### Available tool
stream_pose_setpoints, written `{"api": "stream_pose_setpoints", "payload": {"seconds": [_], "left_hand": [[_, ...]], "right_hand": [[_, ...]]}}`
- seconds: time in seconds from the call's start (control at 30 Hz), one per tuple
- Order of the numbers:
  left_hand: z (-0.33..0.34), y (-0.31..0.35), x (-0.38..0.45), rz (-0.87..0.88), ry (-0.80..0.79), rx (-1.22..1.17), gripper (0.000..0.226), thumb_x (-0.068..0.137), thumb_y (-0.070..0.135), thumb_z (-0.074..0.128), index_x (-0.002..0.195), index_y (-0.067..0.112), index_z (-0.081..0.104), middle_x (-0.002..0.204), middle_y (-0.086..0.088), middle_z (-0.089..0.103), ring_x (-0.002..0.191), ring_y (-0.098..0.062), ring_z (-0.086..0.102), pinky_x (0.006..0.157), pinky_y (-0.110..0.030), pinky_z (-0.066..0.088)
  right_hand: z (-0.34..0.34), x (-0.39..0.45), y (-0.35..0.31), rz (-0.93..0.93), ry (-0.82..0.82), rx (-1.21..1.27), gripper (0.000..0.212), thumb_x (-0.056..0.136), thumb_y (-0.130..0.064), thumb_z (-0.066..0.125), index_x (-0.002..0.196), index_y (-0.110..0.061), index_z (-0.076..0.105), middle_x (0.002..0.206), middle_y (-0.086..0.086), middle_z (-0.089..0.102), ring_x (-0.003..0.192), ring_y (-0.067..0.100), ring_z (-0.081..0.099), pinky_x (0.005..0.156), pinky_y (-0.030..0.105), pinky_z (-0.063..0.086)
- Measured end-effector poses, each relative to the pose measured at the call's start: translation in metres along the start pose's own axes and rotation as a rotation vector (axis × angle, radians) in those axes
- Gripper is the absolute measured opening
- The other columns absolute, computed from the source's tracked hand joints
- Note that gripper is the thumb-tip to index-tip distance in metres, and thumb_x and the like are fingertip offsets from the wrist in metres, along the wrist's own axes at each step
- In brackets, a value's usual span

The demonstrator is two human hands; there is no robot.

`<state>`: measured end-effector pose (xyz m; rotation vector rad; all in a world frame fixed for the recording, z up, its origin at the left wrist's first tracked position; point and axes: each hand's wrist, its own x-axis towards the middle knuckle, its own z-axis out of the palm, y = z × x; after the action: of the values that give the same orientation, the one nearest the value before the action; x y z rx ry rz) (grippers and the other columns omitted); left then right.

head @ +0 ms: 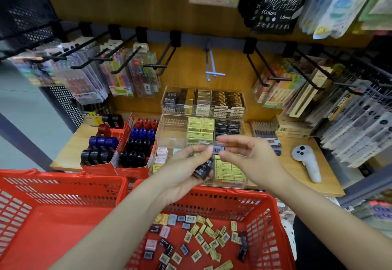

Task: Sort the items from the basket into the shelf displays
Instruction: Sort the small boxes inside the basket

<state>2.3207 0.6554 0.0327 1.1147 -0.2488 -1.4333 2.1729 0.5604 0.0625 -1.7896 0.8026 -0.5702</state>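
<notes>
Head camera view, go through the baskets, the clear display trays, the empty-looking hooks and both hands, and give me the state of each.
Right red plastic basket: many small boxes loose on its floor.
Left red plastic basket: nothing visible inside.
Clear acrylic display tray: left compartment empty, others stocked.
Black wall hook: bare.
Left hand: holds several small black boxes.
Right hand: pinches one small black barcoded box.

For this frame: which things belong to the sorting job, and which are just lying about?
Job: left hand holding black erasers; right hand pinching one; red basket; clear acrylic trays.
Lying about: white controller; ink bottles; hanging pen packs.
</notes>
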Motion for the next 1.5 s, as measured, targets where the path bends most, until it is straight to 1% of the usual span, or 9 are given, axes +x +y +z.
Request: {"api": "stream_pose_setpoints", "payload": {"seconds": [0.27, 0.43, 0.53, 0.67, 0.77, 1.03, 1.2, 1.4, 1.5], "left_hand": [[-0.018, -0.002, 0.010, 0.134, 0.042, 0.278, 0.047, 0.065, -0.019, 0.078, 0.094, 0.016, 0.064, 0.095, -0.010, 0.075, 0.079, -0.018, 0.074, 0.068, -0.024, 0.056], [-0.012, -0.002, 0.008, 0.466, 0.045, 0.642, 0.024, 0.078, 0.015, 0.082, 0.086, 0.032, 0.067, 0.088, 0.025, 0.066, 0.081, 0.002, 0.064, 0.074, -0.012, 0.048], [-0.011, -0.002, 0.007, 0.620, 0.097, 0.720, 0.025, 0.080, 0.027, 0.080, 0.097, 0.032, 0.062, 0.094, 0.021, 0.062, 0.088, 0.009, 0.054, 0.076, -0.008, 0.041], [-0.011, -0.001, 0.007, 0.573, 0.105, 0.661, 0.016, 0.084, 0.030, 0.077, 0.098, 0.033, 0.070, 0.103, 0.016, 0.067, 0.100, -0.003, 0.062, 0.082, -0.025, 0.055], [-0.009, -0.001, 0.003, 0.496, 0.065, 0.580, 0.004, 0.086, 0.031, 0.075, 0.087, 0.034, 0.076, 0.098, 0.020, 0.072, 0.082, -0.002, 0.067, 0.070, -0.018, 0.053], [-0.013, 0.001, 0.009, 0.356, 0.128, 0.438, 0.011, 0.083, 0.029, 0.078, 0.089, 0.021, 0.077, 0.108, 0.000, 0.072, 0.085, -0.013, 0.067, 0.073, -0.023, 0.056], [-0.027, 0.017, 0.013, 0.496, 0.213, 0.551, 0.042, 0.064, 0.034, 0.087, 0.103, 0.032, 0.071, 0.107, 0.008, 0.063, 0.102, -0.011, 0.063, 0.098, -0.039, 0.052], [-0.053, 0.029, 0.019, 0.587, 0.292, 0.578, 0.038, 0.067, 0.025, 0.089, 0.098, 0.032, 0.069, 0.086, 0.035, 0.061, 0.105, -0.001, 0.057, 0.108, -0.048, 0.042], [-0.057, 0.029, 0.021, 0.571, 0.293, 0.558, 0.037, 0.068, 0.024, 0.089, 0.098, 0.032, 0.070, 0.089, 0.030, 0.060, 0.109, -0.006, 0.056, 0.106, -0.049, 0.044]], "right_hand": [[-0.005, 0.015, 0.019, 0.329, 0.032, 0.378, 0.034, 0.073, 0.001, 0.080, 0.102, -0.015, 0.075, 0.087, 0.002, 0.077, 0.090, 0.019, 0.073, 0.084, 0.027, 0.057], [-0.001, 0.016, 0.014, 0.381, -0.066, 0.631, 0.038, 0.068, -0.012, 0.077, 0.105, -0.005, 0.073, 0.097, 0.011, 0.076, 0.085, 0.016, 0.073, 0.071, 0.017, 0.057], [0.000, 0.014, 0.011, 0.414, -0.108, 0.648, 0.030, 0.079, -0.020, 0.072, 0.101, 0.000, 0.074, 0.086, 0.010, 0.074, 0.072, 0.011, 0.068, 0.064, 0.017, 0.055], [0.002, 0.008, 0.012, 0.420, -0.151, 0.605, 0.025, 0.085, -0.026, 0.069, 0.093, -0.004, 0.078, 0.087, 0.012, 0.073, 0.070, 0.011, 0.067, 0.062, 0.017, 0.055], [0.005, 0.006, 0.013, 0.401, -0.147, 0.554, 0.029, 0.084, -0.032, 0.068, 0.090, -0.007, 0.079, 0.087, 0.013, 0.074, 0.070, 0.012, 0.068, 0.062, 0.018, 0.055], [0.020, 0.010, 0.017, -0.221, 0.040, -0.203, 0.035, 0.079, -0.018, 0.080, 0.105, -0.036, 0.065, 0.094, -0.022, 0.066, 0.087, -0.004, 0.067, 0.073, 0.007, 0.052], [0.009, 0.039, 0.042, -0.158, 0.133, -0.468, 0.030, 0.085, -0.024, 0.075, 0.114, -0.024, 0.070, 0.099, -0.017, 0.058, 0.084, -0.005, 0.061, 0.074, 0.000, 0.045], [0.033, 0.059, 0.089, -0.129, -0.006, -0.860, 0.032, 0.086, -0.036, 0.072, 0.116, -0.025, 0.070, 0.116, -0.001, 0.067, 0.102, 0.013, 0.060, 0.098, 0.038, 0.046], [0.063, 0.070, 0.106, -0.118, -0.020, -1.014, 0.033, 0.088, -0.042, 0.068, 0.119, -0.031, 0.067, 0.123, -0.005, 0.065, 0.121, 0.018, 0.052, 0.102, 0.036, 0.036]]}}
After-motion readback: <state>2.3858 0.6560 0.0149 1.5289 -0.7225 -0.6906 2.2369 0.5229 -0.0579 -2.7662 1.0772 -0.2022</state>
